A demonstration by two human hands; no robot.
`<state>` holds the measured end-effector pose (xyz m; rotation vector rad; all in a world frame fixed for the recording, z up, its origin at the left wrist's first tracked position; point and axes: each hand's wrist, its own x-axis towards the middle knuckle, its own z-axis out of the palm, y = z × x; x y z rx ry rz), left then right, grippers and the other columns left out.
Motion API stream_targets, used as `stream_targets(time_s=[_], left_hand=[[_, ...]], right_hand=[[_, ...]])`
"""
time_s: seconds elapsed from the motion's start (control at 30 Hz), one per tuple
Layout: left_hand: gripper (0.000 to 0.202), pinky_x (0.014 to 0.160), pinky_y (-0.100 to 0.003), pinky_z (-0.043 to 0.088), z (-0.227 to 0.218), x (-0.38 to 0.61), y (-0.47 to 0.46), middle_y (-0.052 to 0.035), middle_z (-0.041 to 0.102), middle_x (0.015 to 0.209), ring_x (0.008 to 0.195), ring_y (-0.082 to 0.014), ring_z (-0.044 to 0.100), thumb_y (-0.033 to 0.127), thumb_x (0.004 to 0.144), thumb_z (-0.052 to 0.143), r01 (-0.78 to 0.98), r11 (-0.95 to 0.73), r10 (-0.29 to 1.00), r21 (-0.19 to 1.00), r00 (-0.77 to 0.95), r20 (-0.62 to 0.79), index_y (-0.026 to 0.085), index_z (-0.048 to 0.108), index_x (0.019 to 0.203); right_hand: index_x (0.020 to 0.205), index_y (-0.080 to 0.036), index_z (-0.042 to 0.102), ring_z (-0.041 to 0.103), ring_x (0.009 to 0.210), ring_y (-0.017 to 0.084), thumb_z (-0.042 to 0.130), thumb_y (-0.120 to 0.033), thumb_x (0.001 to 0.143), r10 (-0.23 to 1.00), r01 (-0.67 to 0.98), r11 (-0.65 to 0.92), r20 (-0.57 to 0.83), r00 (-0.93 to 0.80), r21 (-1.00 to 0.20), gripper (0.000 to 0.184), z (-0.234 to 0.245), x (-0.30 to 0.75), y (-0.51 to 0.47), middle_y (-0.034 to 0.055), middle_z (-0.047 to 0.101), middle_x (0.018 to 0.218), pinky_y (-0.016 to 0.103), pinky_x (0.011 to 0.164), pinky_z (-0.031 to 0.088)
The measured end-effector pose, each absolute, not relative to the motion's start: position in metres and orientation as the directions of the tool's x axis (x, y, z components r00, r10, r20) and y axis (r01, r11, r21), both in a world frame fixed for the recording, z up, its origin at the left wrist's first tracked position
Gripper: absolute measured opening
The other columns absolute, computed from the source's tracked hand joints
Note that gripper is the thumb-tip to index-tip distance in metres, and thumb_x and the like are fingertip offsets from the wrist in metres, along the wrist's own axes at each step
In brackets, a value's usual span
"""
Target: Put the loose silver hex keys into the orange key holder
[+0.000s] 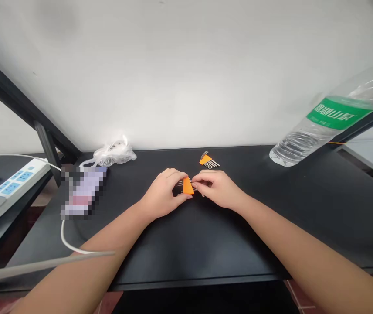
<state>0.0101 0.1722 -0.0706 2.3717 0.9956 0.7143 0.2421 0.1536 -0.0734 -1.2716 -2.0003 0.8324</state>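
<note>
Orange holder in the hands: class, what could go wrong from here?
1. Metal rods stick out of the orange holder in the left hand, so one could slip loose.
2. The second orange holder lies just beyond the right hand, which might knock it.
3. A white cable crosses the left forearm in view and might snag.

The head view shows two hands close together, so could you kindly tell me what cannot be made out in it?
Head view:
- Whether the right hand grips anything at the orange holder: its own fingers hide this.
- Bottle: upper end cut off by right edge.
- Power strip: near end cut off by left edge.
- Pixelated object: details blurred by blocks.
</note>
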Motion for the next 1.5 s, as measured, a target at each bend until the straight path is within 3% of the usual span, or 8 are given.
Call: stream_targets(time_s=[0.37,0.53,0.67,0.8,1.07,1.2,1.33,1.5], left_hand=[[0.037,0.095,-0.043,0.049,-0.072,0.013,0.174,-0.0063,0.065,0.114,0.106,-0.026,0.06,0.034,0.087,0.074,0.601,-0.609,0.782,0.518,0.564,0.265,0.025,0.061,0.12],[0.034,0.09,-0.043,0.048,-0.075,0.009,0.178,-0.0069,0.066,0.112,0.106,-0.0277,0.06,0.035,0.088,0.071,0.711,-0.547,0.836,0.442,0.494,0.241,0.024,0.063,0.119],[0.033,0.091,-0.043,0.049,-0.075,0.008,0.179,-0.006,0.066,0.111,0.105,-0.0274,0.06,0.039,0.088,0.071,0.711,-0.532,0.846,0.46,0.466,0.258,0.025,0.064,0.117],[0.033,0.092,-0.042,0.051,-0.074,0.009,0.177,-0.0063,0.067,0.111,0.105,-0.0267,0.061,0.039,0.088,0.071,0.692,-0.529,0.848,0.491,0.45,0.28,0.024,0.064,0.117],[0.033,0.094,-0.043,0.052,-0.072,0.007,0.178,-0.0058,0.067,0.11,0.102,-0.0254,0.062,0.041,0.089,0.07,0.658,-0.537,0.843,0.528,0.446,0.301,0.024,0.064,0.117],[0.037,0.095,-0.043,0.051,-0.072,0.008,0.176,-0.0055,0.067,0.113,0.104,-0.0253,0.06,0.04,0.089,0.071,0.608,-0.581,0.805,0.541,0.526,0.273,0.025,0.063,0.121],[0.036,0.094,-0.04,0.051,-0.069,0.01,0.172,-0.0051,0.067,0.113,0.104,-0.024,0.059,0.038,0.089,0.073,0.512,-0.633,0.743,0.58,0.613,0.27,0.025,0.062,0.121],[0.035,0.094,-0.039,0.05,-0.064,0.012,0.168,-0.0043,0.066,0.113,0.104,-0.023,0.057,0.035,0.089,0.074,0.445,-0.666,0.694,0.599,0.663,0.279,0.026,0.061,0.121]], right_hand=[[0.073,-0.021,0.066,0.055,0.063,0.015,0.063,-0.023,0.08,0.961,0.623,0.266,0.15,-0.233,-0.735,0.007,-0.079,0.24,0.158,-0.0007,0.064,0.07,0.028,0.059,0.043],[0.07,-0.022,0.064,0.056,0.062,0.016,0.061,-0.021,0.078,0.987,0.769,0.146,0.038,-0.156,-0.622,0.008,-0.084,0.262,0.17,-0.0008,0.063,0.067,0.029,0.057,0.041],[0.082,-0.022,0.068,0.061,0.075,0.019,0.065,-0.028,0.083,0.975,0.849,0.22,0.09,-0.202,-0.48,0.006,-0.083,0.276,0.173,0.004,0.067,0.09,0.032,0.065,0.045],[0.113,-0.024,0.069,0.063,0.087,0.021,0.07,-0.039,0.087,0.922,0.789,0.381,0.135,-0.363,-0.483,0.03,-0.078,0.271,0.164,0.0082,0.063,0.117,0.035,0.072,0.05],[0.107,-0.024,0.068,0.058,0.074,0.015,0.06,-0.016,0.09,0.886,0.75,0.443,0.113,-0.449,-0.491,0.021,-0.082,0.25,0.152,0.005,0.061,0.109,0.032,0.069,0.049],[0.108,-0.023,0.069,0.06,0.079,0.017,0.063,-0.021,0.091,0.89,0.704,0.443,0.176,-0.421,-0.555,0.018,-0.081,0.25,0.154,0.0055,0.062,0.106,0.033,0.072,0.05],[0.106,-0.023,0.072,0.062,0.086,0.019,0.06,-0.031,0.097,0.893,0.554,0.419,0.214,-0.396,-0.719,0.017,-0.075,0.247,0.156,0.0059,0.065,0.101,0.035,0.077,0.051],[0.094,-0.022,0.072,0.06,0.077,0.016,0.06,-0.041,0.097,0.906,0.343,0.157,-0.003,-0.423,-0.926,0.023,-0.067,0.244,0.155,0.0019,0.065,0.087,0.031,0.071,0.047]])
